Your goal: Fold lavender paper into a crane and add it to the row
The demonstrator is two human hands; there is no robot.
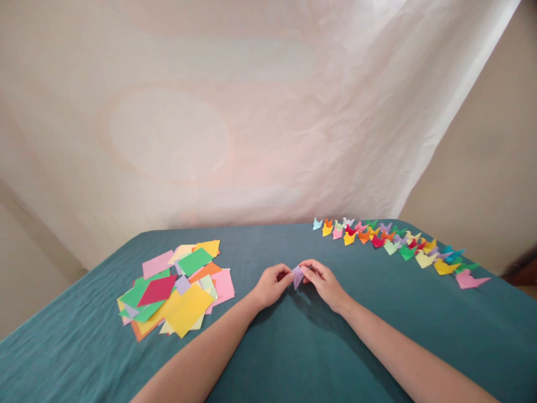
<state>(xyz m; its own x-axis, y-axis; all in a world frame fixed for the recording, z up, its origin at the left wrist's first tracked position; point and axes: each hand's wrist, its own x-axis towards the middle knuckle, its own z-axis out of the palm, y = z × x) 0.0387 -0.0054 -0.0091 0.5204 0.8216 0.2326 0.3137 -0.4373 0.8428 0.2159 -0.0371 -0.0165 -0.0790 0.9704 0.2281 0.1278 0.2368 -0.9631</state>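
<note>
A small folded lilac paper point(297, 276) is pinched between both hands just above the teal tablecloth point(302, 347). My left hand point(272, 284) grips its left edge with curled fingers. My right hand point(322, 281) holds the right side, fingertips pressed on the fold. Both forearms reach in from the bottom edge.
A loose pile of coloured paper squares point(176, 291) lies at the left of the table. Several small folded paper cranes point(398, 242) stand in rows along the far right edge, a pink one point(470, 279) nearest. A pale wrinkled sheet point(235, 112) hangs behind the table.
</note>
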